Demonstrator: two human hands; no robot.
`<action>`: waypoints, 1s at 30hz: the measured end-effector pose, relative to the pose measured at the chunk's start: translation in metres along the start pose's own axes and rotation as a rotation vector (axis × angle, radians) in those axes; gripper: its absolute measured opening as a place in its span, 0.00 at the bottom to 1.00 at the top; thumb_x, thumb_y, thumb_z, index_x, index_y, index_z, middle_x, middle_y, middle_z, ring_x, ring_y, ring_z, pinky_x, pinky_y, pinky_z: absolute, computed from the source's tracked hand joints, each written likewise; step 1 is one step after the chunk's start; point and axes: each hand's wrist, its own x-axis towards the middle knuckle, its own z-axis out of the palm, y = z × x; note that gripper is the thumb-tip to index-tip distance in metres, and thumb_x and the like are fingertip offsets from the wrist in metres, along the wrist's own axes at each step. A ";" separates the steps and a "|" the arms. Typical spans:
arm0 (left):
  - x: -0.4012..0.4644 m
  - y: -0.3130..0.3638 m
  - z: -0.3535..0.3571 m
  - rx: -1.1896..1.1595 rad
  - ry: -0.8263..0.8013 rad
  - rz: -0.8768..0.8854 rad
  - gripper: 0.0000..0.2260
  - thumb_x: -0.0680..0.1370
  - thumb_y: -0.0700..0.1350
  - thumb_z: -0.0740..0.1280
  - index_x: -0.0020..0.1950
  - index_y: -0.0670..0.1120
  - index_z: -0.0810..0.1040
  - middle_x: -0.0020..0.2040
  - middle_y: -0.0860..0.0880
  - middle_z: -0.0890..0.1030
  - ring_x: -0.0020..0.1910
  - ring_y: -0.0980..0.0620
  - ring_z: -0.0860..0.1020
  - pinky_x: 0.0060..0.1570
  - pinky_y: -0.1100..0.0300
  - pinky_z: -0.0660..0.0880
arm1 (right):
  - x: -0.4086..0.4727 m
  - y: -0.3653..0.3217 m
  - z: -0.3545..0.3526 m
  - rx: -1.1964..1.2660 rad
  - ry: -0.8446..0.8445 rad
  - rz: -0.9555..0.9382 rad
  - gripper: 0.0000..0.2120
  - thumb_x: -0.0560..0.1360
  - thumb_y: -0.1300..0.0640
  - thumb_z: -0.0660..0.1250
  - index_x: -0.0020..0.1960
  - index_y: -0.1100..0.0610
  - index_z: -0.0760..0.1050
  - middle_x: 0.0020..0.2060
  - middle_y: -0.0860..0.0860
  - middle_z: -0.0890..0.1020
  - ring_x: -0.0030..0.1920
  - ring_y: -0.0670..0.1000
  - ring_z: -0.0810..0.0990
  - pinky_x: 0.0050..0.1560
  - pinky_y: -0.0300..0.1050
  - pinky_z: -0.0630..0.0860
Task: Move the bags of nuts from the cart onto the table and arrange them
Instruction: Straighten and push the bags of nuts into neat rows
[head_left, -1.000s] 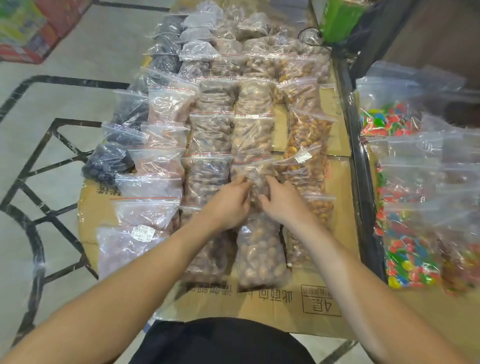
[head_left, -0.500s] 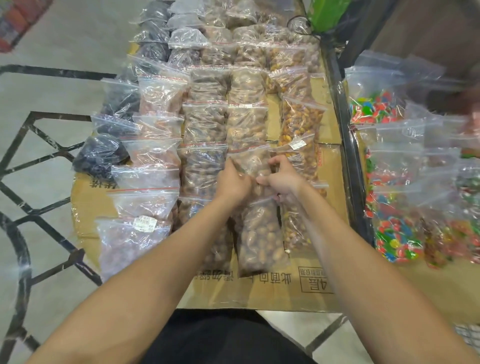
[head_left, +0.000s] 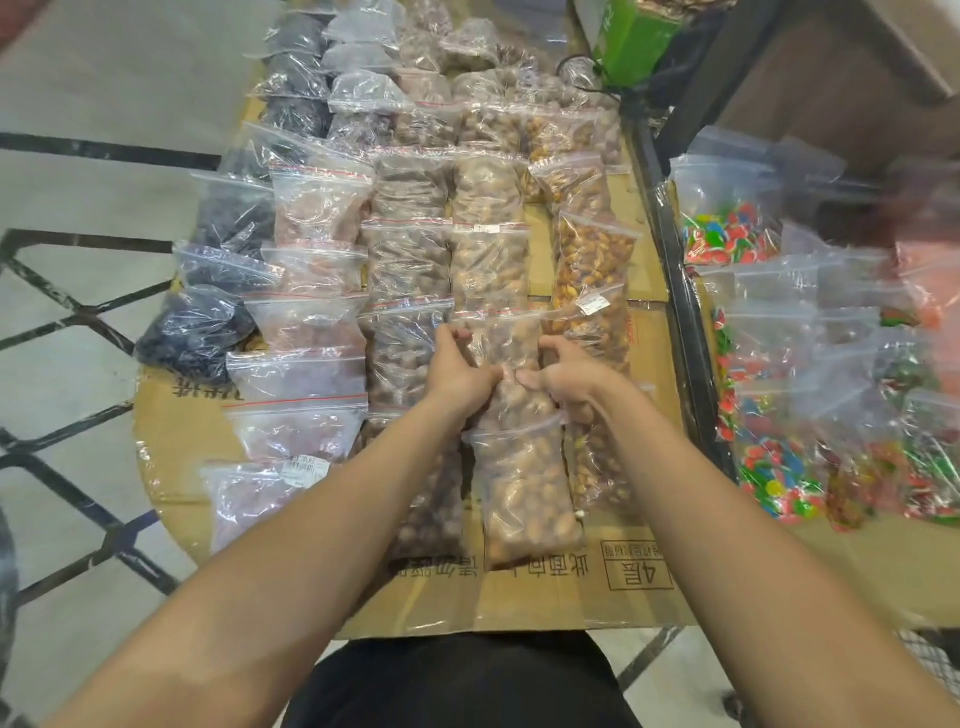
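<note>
Both hands are gripping one clear zip bag of light-brown nuts (head_left: 503, 345) in the fourth column from the left. The left hand (head_left: 457, 364) is clamping its left edge and the right hand (head_left: 569, 374) its right edge, fingers curled closed on the plastic, thumbs nearly meeting over the bag's middle. The bag is lying flat on the cardboard-covered table (head_left: 545, 597), its zip end pointing away from the person, its near end overlapping the nearest bag in that column (head_left: 524, 493).

Bags are sitting in five columns running away from the person, overlapping like shingles:
- dark, near-black contents (head_left: 197, 332), far left
- pinkish-brown contents (head_left: 306, 322)
- dark-brown nuts (head_left: 405, 260)
- light-brown nuts, the column being handled
- orange-yellow nuts (head_left: 592, 260), far right

Near counts: in the light-brown column, one bag lying nearer than the held one and at least three beyond it. The pinkish column is showing at least six bags. Rows farther back are blurring together, so exact totals cannot be told.

Two white price labels are showing: one (head_left: 595, 301) on an orange-yellow bag, one (head_left: 301, 464) on a near pinkish bag.

Right of a dark rail (head_left: 675, 291), a separate surface is holding bags of multicoloured candy (head_left: 732, 239); count unclear, edges blurred. A green box (head_left: 634, 36) is standing at the far end.
</note>
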 end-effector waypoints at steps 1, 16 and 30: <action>-0.001 -0.001 0.002 0.006 0.024 0.029 0.23 0.73 0.37 0.75 0.60 0.51 0.66 0.52 0.48 0.77 0.39 0.49 0.78 0.38 0.53 0.81 | -0.001 -0.001 0.000 -0.057 -0.022 -0.009 0.37 0.77 0.51 0.74 0.81 0.53 0.61 0.72 0.53 0.73 0.61 0.55 0.77 0.50 0.45 0.75; -0.012 -0.007 0.013 0.296 0.200 0.351 0.19 0.75 0.43 0.76 0.64 0.46 0.76 0.58 0.56 0.79 0.57 0.59 0.76 0.59 0.58 0.73 | 0.016 0.031 0.007 0.147 0.023 -0.186 0.26 0.78 0.52 0.73 0.74 0.55 0.71 0.61 0.52 0.83 0.57 0.55 0.84 0.61 0.57 0.81; -0.009 -0.018 0.012 0.750 -0.039 0.459 0.24 0.83 0.41 0.63 0.78 0.40 0.65 0.80 0.37 0.58 0.79 0.40 0.59 0.76 0.53 0.58 | 0.015 0.052 0.021 -0.021 0.087 -0.370 0.47 0.74 0.39 0.72 0.83 0.54 0.53 0.73 0.52 0.75 0.72 0.52 0.74 0.72 0.55 0.72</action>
